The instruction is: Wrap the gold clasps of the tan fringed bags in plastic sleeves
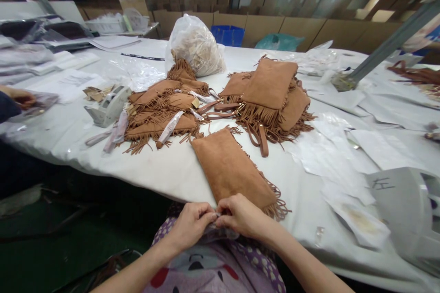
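At the table's front edge, my left hand (pixel 195 223) and my right hand (pixel 237 214) meet, fingertips pinched together on something small and whitish, perhaps clear plastic, that is mostly hidden. Just beyond them a brown suede pouch (pixel 233 167) with fringe along its right side lies flat. Behind it on the right is a stack of fringed pouches (pixel 270 84) with leather wrist straps. More fringed pouches (pixel 161 105) lie to the left, some of their straps wrapped in white paper.
A grey tape dispenser (pixel 109 106) stands left, another (pixel 409 215) at the right edge. A stuffed plastic bag (pixel 195 46) sits at the back of the white table (pixel 137 167). Papers (pixel 337 155) lie right. Another person's hand (pixel 19 96) shows far left.
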{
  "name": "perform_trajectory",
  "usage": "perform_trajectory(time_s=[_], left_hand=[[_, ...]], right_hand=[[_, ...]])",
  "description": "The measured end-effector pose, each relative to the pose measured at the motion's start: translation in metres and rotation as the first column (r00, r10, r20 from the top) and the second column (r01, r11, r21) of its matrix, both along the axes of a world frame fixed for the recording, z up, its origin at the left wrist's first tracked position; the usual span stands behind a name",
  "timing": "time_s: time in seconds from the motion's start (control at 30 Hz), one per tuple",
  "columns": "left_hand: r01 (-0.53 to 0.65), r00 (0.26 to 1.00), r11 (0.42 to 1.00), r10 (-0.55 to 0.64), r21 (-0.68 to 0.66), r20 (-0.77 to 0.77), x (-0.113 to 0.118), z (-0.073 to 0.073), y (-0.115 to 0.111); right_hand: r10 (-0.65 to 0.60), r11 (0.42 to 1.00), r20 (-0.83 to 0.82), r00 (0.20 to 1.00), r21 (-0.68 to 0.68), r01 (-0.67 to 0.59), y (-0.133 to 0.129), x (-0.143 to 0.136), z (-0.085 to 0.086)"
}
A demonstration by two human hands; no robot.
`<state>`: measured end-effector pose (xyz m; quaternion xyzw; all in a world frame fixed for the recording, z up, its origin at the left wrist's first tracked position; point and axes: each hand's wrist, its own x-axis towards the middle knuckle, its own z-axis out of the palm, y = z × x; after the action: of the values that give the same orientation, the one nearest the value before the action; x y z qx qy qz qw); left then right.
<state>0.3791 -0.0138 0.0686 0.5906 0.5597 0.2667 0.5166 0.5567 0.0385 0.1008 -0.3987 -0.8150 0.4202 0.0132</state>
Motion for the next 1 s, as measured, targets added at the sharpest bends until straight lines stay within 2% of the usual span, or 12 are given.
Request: perform_trajectory(time_s=[0.07,0.17,0.3,0.43,0.5,0.67,0.77,0.87,1.0], left_hand=[[0.024,1.0,1.0,-0.024,-0.018,0.019,-0.006,-0.002,0.004],[0.13,0.991,0.989,-0.132,-0.074,-0.018,-0.013,0.0,0.008],[0.24,0.965,0.964,-0.25,-0.115,-0.079,-0.011,0.007,0.008],[0.237,0.971,0.96,-0.24,-0.149,-0.002,-0.003,0.005,0.004],[0.22,0.975,0.971,-0.223,-0.099,-0.02,-0.001,0.003,0.003],[0.219,0.969,0.975,-0.22,-0.022,-0.115,-0.002,0.004,0.0],[0.227,0.955,0.973,-0.215,0.037,-0.203,-0.002,0.007,-0.001],[0.242,0.939,0.969,-0.223,0.045,-0.261,-0.001,0.011,-0.003],[0.287,0.884,0.957,-0.248,0.041,-0.397,-0.002,0.014,-0.005]], right_hand=[[0.02,0.999,0.031,0.999,0.047,-0.022,0.0,0.0,0.002],[0.047,0.986,0.08,0.996,0.158,-0.06,-0.004,-0.001,0.004],[0.054,0.965,0.18,0.982,0.243,-0.098,-0.009,-0.002,0.002],[0.046,0.971,0.147,0.988,0.227,-0.08,-0.012,-0.001,-0.001],[0.046,0.974,0.097,0.994,0.218,-0.067,-0.013,0.001,0.001],[0.103,0.955,0.054,0.993,0.273,-0.114,-0.012,0.0,0.012],[0.148,0.947,0.158,0.976,0.263,-0.186,-0.011,-0.004,0.009],[0.125,0.942,0.256,0.959,0.273,-0.196,-0.01,-0.008,0.004],[0.148,0.933,0.221,0.964,0.293,-0.21,-0.008,-0.007,0.002]])
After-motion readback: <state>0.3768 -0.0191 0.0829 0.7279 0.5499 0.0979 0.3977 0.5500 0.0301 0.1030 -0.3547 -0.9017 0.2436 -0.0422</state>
